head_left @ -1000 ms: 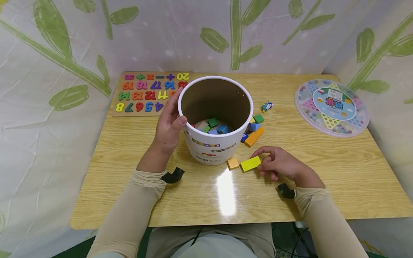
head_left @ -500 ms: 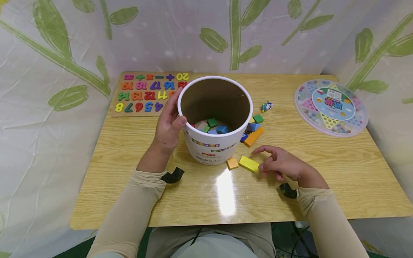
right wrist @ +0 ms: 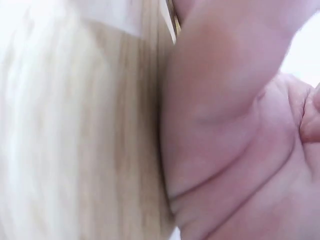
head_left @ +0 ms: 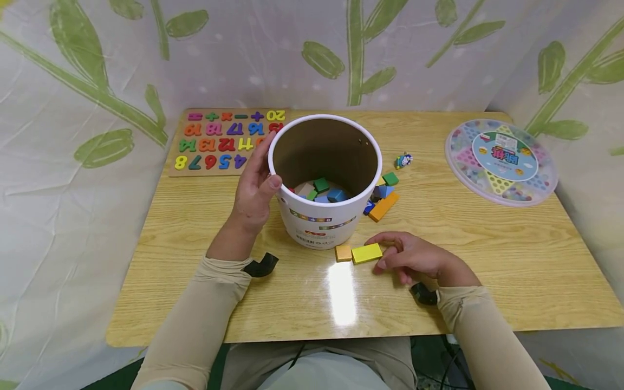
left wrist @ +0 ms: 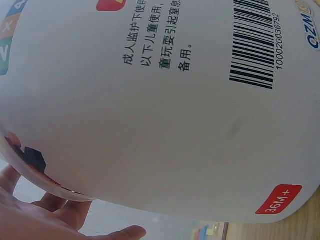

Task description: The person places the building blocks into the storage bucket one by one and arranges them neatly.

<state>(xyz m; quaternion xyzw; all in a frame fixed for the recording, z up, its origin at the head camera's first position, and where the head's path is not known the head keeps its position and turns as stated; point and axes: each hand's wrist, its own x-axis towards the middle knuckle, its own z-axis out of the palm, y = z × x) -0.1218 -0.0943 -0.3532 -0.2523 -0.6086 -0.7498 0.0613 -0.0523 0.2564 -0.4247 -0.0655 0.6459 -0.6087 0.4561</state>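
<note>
A tall white bucket (head_left: 319, 222) stands upright on the wooden table, with several coloured blocks visible inside. My left hand (head_left: 253, 189) grips its left side near the rim, and the left wrist view shows the printed bucket wall (left wrist: 150, 125) close up. In front of the bucket lie a small light-orange block (head_left: 343, 253) and a longer yellow block (head_left: 367, 253), end to end. My right hand (head_left: 411, 257) pinches the yellow block at its right end, index finger along the far side and thumb near the close side. The right wrist view shows mostly palm (right wrist: 240, 140) and tabletop.
Right of the bucket sit an orange bar (head_left: 384, 207), a green block (head_left: 390, 179) and blue blocks. A small toy figure (head_left: 403, 161) lies behind them. A number puzzle board (head_left: 209, 157) is at the back left, a round game box (head_left: 502, 184) at the back right.
The yellow block turned askew half a second ago with the right fingers loosened; now it is straighter and nearer me and leftward, pinched again. The light-orange block also shifted left. My left hand stayed still.
</note>
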